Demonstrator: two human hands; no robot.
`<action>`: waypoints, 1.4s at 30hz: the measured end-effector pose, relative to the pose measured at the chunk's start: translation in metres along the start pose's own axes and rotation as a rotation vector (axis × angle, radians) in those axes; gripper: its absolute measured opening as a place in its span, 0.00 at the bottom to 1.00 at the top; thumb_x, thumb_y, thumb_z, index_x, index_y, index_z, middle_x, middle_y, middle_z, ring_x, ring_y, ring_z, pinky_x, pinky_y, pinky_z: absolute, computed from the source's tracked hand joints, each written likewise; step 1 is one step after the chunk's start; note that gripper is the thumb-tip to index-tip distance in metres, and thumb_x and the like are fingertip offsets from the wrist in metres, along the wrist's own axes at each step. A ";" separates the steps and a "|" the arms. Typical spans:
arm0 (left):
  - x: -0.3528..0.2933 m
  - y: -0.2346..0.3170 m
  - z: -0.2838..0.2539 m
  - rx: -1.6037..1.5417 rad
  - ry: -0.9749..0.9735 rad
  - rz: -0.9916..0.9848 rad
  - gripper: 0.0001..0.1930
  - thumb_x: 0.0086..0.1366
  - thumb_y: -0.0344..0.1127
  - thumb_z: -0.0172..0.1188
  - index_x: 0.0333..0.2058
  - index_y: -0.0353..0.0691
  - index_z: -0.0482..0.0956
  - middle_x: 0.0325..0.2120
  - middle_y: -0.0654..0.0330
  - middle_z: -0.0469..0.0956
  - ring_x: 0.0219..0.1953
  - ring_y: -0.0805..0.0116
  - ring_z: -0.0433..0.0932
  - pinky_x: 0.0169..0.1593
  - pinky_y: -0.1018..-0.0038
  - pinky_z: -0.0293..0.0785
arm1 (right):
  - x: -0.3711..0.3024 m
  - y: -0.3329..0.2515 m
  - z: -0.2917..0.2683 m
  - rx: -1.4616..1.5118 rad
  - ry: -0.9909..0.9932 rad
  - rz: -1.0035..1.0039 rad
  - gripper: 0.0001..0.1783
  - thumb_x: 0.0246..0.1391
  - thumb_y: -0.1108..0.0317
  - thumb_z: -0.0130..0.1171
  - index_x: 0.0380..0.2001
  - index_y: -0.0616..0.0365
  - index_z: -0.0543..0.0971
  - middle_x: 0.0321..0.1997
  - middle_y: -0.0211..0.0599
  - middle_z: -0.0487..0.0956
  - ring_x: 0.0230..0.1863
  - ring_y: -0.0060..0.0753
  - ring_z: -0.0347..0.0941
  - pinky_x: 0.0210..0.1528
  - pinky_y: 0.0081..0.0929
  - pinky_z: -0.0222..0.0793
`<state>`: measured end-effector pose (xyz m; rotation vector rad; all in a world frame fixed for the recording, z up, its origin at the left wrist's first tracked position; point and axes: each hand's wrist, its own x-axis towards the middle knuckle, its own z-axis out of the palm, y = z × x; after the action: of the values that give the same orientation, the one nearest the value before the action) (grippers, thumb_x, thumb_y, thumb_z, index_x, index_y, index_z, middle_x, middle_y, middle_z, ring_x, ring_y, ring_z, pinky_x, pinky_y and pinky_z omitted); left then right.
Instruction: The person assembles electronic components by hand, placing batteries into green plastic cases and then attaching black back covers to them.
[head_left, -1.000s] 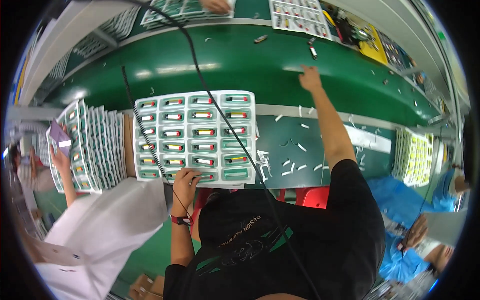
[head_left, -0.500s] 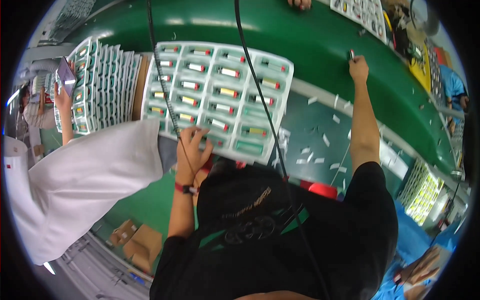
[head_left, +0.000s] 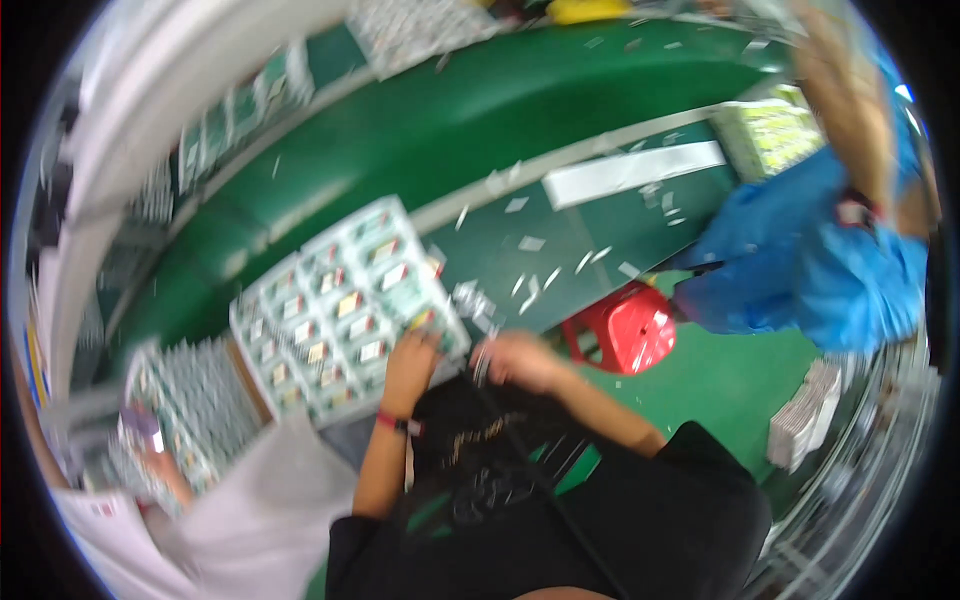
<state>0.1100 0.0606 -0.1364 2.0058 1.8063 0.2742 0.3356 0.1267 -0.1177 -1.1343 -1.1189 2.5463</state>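
A white tray [head_left: 325, 275] with green-looking compartments lies at a slant in front of me. Most compartments that I can make out hold a small stick-shaped part with a white or yellow body and red end. My left hand [head_left: 411, 362] is at the near right part of this tray, beside a yellow part [head_left: 422, 319]; motion smears its fingers. My right hand [head_left: 522, 360] is just off the tray's right corner, fingers curled together. Something thin and pale shows at its fingertips, too blurred to name.
A green conveyor belt [head_left: 455, 115] curves behind the tray. White scraps [head_left: 532, 243] litter the dark table, with a long white strip [head_left: 635, 174] farther right. A red stool [head_left: 640, 330] stands near a person in blue [head_left: 790, 260]. Stacked trays [head_left: 195, 400] and a white-sleeved person [head_left: 270, 500] are at left.
My right hand has come back from over the belt, where it held a small red-ended part, to the tray's right corner. The view has swung right, so the stool and blue-clad person show more fully.
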 end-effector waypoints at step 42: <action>-0.045 0.099 -0.201 -0.535 0.979 0.249 0.15 0.43 0.17 0.68 0.32 0.37 0.78 0.31 0.58 0.75 0.31 0.70 0.76 0.30 0.80 0.74 | -0.045 -0.153 0.153 0.477 -0.330 -0.426 0.08 0.53 0.75 0.58 0.37 0.64 0.75 0.34 0.35 0.77 0.31 0.20 0.69 0.32 0.19 0.65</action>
<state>0.1090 0.0462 0.0914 1.7815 1.6325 1.8520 0.2368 0.1302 0.0797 -0.3299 -0.6476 2.4936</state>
